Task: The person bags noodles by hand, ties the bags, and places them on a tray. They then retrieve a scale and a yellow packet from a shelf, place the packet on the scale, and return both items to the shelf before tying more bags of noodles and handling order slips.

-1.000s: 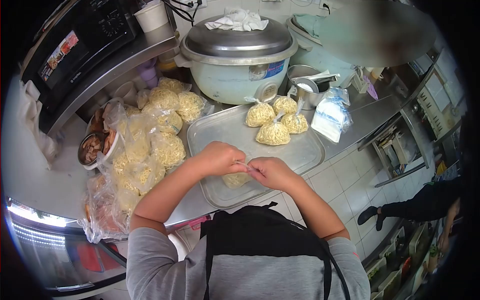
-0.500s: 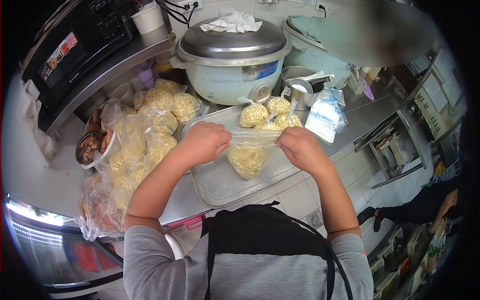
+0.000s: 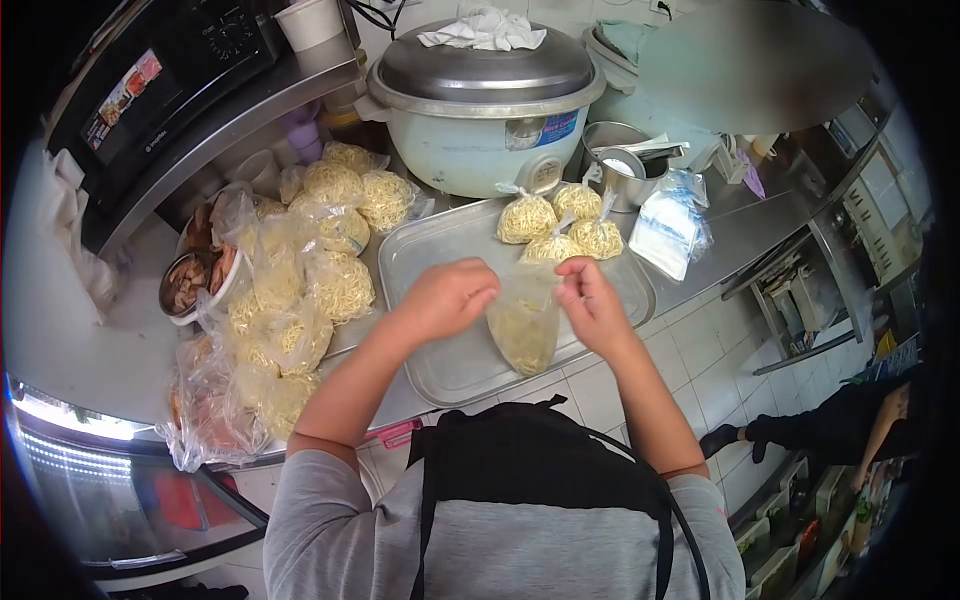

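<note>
A clear plastic bag of yellow noodles (image 3: 525,325) hangs between my hands above a metal tray (image 3: 430,375), its contents smeared by motion. My left hand (image 3: 450,298) is closed at the bag's upper left side, fingertips bent inward. My right hand (image 3: 592,300) pinches at the upper right corner, thumb and forefinger against the plastic. The exact grip of the left fingertips is partly hidden. Just behind, at the tray's far side, several knotted noodle bags (image 3: 526,218) sit together.
Filled noodle bags (image 3: 305,290) are heaped left of the tray, beside a bowl of meat pieces (image 3: 187,283). A large rice cooker (image 3: 480,140) stands behind. At right are a metal pot (image 3: 625,185) and a stack of plastic bags (image 3: 665,235). Another person's legs (image 3: 810,432) show far right.
The bag's mouth, stretched wide between my hands before, has drawn narrower, and the bag has turned and blurred. My hands have come slightly closer together. The whole view has shifted a little.
</note>
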Motion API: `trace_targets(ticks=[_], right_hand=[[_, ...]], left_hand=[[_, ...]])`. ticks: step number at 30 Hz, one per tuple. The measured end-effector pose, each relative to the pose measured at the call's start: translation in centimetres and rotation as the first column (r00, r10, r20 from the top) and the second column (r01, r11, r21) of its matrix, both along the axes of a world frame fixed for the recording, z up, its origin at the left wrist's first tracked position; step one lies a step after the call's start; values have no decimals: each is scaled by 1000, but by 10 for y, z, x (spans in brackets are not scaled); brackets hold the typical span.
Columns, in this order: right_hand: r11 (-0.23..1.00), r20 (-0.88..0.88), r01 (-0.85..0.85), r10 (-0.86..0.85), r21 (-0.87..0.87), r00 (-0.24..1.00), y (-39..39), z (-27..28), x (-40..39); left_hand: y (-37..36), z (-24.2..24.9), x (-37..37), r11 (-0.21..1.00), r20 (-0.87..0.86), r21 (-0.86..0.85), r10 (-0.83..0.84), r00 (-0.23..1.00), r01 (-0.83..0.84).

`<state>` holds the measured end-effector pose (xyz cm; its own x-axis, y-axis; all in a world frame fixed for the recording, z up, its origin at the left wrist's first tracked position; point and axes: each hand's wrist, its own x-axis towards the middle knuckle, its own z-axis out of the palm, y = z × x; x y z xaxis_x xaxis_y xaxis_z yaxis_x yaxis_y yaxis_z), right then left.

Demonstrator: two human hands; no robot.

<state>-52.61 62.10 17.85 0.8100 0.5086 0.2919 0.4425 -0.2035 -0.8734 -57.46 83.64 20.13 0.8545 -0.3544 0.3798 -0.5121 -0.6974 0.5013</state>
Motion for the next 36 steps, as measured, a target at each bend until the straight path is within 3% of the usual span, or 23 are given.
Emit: trace_targets(ticks=[2, 4, 6, 7, 9, 12, 15, 17, 18, 19, 20, 24, 27, 28, 29, 30, 33, 36], right_hand=[[992, -98, -97, 89, -76, 991, 12, 3, -14], [982, -7, -96, 97, -160, 995, 23, -4, -21], [967, 196, 3, 49, -256, 979, 29, -19, -19], [951, 256, 48, 33, -304, 966, 29, -22, -18], [898, 213, 81, 14, -432, 977, 25, -17, -9], [963, 166, -28, 75, -269, 983, 29, -9, -14], [970, 187, -120, 160, -211, 969, 53, -26, -34], [970, 322, -125, 189, -209, 928, 66, -32, -55], [970, 387, -127, 201, -209, 900, 69, -34, -62], [970, 362, -131, 199, -205, 910, 68, -37, -65], [970, 338, -138, 201, -201, 920, 66, -40, -67], [980, 283, -178, 197, -92, 939, 54, -34, -61], [995, 142, -94, 89, 26, 986, 27, -18, -45], [997, 124, -59, 64, -43, 990, 15, -20, -38], [993, 107, -25, 37, -111, 994, 2, -26, -29], [984, 93, 8, 9, -180, 996, -5, -33, -23], [882, -3, -13, 13, -470, 1000, -9, -67, -22], [922, 24, -105, 123, -373, 992, 9, -90, -24]], left_hand=[[-13, -7, -4, 985, -26, -137, -110, 994, 105], [-25, -10, -5, 963, -55, -210, -183, 982, 167], [-24, -18, -3, 938, -136, -253, -276, 951, 236], [-22, -25, -1, 888, -119, -413, -273, 955, 203], [-19, -44, 1, 709, -90, -694, -258, 962, 125], [-11, -82, 9, 906, -121, -420, -106, 987, 46], [-35, -116, 16, 937, 40, -289, -195, 980, 198], [-49, -134, 16, 876, 70, -427, -216, 974, 225], [-52, -131, 12, 904, 50, -383, -184, 982, 189], [-56, -130, 12, 929, 32, -336, -150, 988, 152], [-63, -141, 16, 884, 164, -442, -89, 982, 154], [-58, -148, 15, 980, 152, -120, -140, 978, 159], [-54, -150, 20, 986, 157, 127, -126, 980, 107], [-55, -151, 22, 984, 168, 155, -113, 979, 87], [-55, -155, 24, 985, 178, 154, -98, 979, 71], [-57, -162, 27, 997, 232, 0, -74, 970, 76], [-59, -159, 26, 978, -112, -194, 61, 992, -82], [-59, -166, 27, 975, 171, -156, -131, 976, 159]])
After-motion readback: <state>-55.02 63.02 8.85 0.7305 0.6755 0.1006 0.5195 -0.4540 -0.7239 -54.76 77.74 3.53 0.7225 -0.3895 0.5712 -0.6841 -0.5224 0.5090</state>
